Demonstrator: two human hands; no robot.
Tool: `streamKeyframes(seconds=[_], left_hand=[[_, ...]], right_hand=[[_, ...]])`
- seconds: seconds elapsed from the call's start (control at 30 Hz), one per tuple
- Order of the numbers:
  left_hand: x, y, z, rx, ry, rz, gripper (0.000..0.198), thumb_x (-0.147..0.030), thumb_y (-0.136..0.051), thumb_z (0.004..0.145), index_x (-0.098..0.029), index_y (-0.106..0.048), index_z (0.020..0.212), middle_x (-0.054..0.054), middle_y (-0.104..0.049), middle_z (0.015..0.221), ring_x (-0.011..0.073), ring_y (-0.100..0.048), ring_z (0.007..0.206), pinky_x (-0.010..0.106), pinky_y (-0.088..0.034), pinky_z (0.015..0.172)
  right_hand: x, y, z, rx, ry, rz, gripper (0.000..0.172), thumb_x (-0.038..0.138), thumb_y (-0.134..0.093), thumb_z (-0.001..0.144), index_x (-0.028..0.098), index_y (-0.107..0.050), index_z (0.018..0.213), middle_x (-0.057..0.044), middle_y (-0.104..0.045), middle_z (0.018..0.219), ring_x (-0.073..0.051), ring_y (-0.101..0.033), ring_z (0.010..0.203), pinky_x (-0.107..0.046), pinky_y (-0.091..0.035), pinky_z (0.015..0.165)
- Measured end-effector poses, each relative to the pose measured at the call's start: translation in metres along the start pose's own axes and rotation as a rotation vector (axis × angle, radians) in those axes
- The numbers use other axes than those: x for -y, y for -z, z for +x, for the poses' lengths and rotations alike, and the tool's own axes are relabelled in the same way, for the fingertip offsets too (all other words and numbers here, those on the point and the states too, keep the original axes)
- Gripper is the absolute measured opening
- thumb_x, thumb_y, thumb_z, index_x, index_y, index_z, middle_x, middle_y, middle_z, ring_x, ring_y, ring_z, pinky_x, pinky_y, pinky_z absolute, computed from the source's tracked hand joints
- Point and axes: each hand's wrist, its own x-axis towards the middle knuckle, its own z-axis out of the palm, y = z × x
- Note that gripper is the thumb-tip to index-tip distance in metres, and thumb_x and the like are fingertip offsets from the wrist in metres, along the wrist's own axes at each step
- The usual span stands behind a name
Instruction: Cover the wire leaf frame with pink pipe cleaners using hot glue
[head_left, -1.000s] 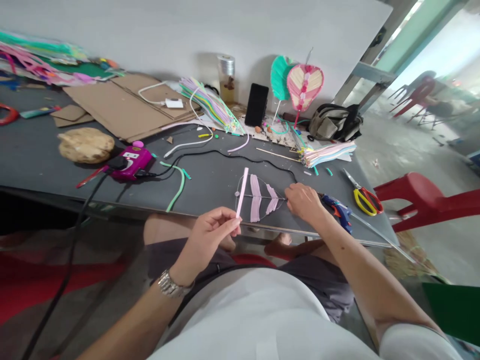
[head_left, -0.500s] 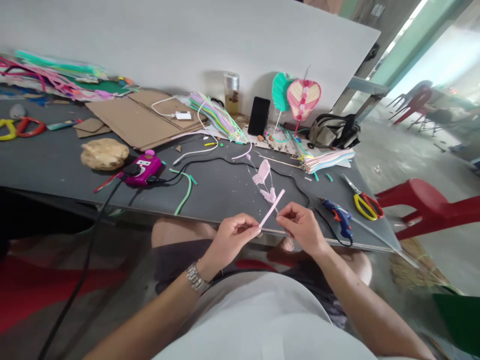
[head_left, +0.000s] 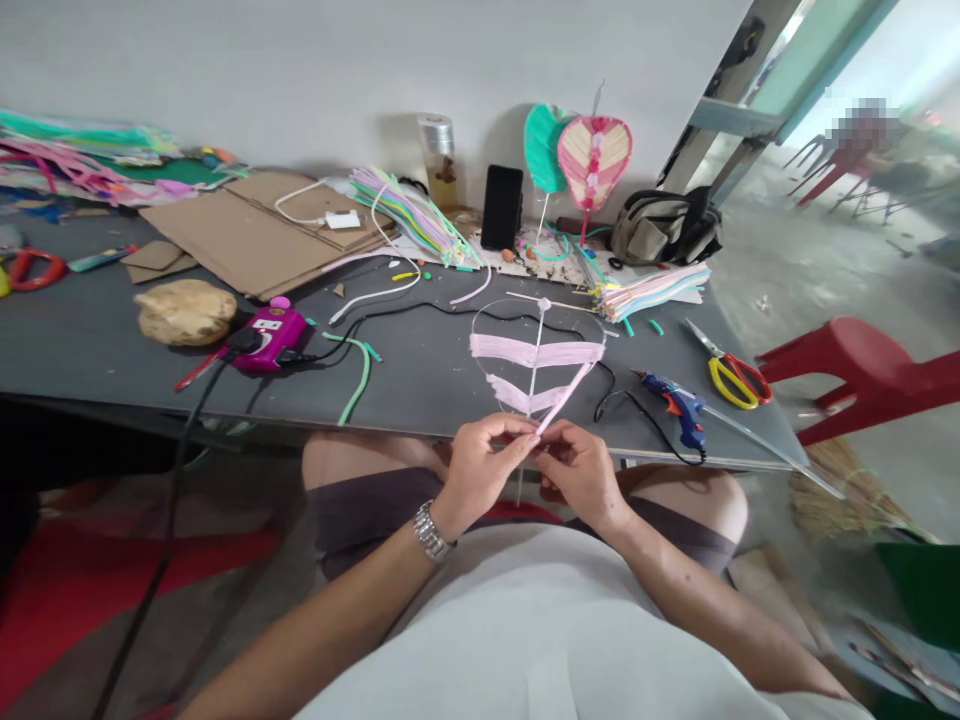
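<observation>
My left hand (head_left: 493, 462) is closed, pinching a pale pink pipe cleaner (head_left: 566, 392) that slants up to the right. My right hand (head_left: 581, 470) is closed on the lower end of a thin heart-shaped wire frame (head_left: 533, 378), just beside my left fingertips. Two pink bands cross the frame: a wide upper band (head_left: 499, 349) and a V-shaped lower band (head_left: 510, 391). A small pink knob (head_left: 544, 304) sits at its top. The frame faces me above the table's front edge, its stem running down between my hands. My fingers hide the exact grip.
To the right lie a blue glue gun (head_left: 675, 410) and scissors (head_left: 731, 375). A purple power socket (head_left: 266, 335) and a stone-like lump (head_left: 186, 312) lie left. Behind are cardboard (head_left: 240, 235), pipe cleaner bundles (head_left: 412, 215), a phone (head_left: 501, 207) and a finished-looking pink fan (head_left: 595, 165).
The wire frame has turned from nearly edge-on to facing me, showing its heart outline. My hands have come together at its base, and the pipe cleaner now lies against its right side.
</observation>
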Motion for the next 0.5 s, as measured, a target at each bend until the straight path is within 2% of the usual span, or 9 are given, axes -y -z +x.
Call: streamKeyframes(seconds=[0.1,0.2,0.37,0.5], left_hand=[[0.006,0.003,-0.001,-0.013,0.038,0.021,0.012,-0.03,-0.078,0.078,-0.019,-0.081,0.079,0.007,-0.081,0.084,0.0208,-0.073,0.077,0.029,-0.056,0.072],[0.011,0.002,-0.004,-0.023,0.035,0.033,0.01,-0.029,-0.08,0.077,-0.02,-0.082,0.078,0.006,-0.08,0.086,0.021,-0.073,0.078,0.029,-0.057,0.071],[0.015,-0.002,-0.008,0.014,0.066,-0.052,0.014,-0.032,-0.083,0.076,-0.018,-0.08,0.077,0.007,-0.08,0.086,0.0195,-0.073,0.072,0.029,-0.059,0.068],[0.018,-0.002,-0.008,0.036,0.171,-0.157,0.025,-0.038,-0.085,0.076,-0.016,-0.077,0.083,0.007,-0.079,0.085,0.0179,-0.073,0.067,0.029,-0.06,0.066]], right_hand=[[0.005,0.011,0.002,-0.057,0.038,-0.033,0.025,0.041,-0.077,0.078,0.018,-0.07,0.085,0.004,-0.06,0.056,-0.011,-0.052,0.048,-0.024,-0.043,0.047],[0.005,0.012,0.005,-0.105,0.078,0.006,0.028,0.045,-0.078,0.08,0.018,-0.072,0.082,0.002,-0.063,0.061,-0.01,-0.051,0.049,-0.023,-0.041,0.047],[0.001,0.003,0.005,-0.102,0.121,0.059,0.027,0.043,-0.077,0.082,0.02,-0.066,0.076,0.006,-0.055,0.052,-0.008,-0.046,0.044,-0.022,-0.038,0.045],[0.011,0.013,0.005,-0.187,0.189,0.024,0.021,0.038,-0.071,0.088,0.021,-0.061,0.08,0.001,-0.069,0.067,-0.009,-0.054,0.046,-0.023,-0.04,0.046]])
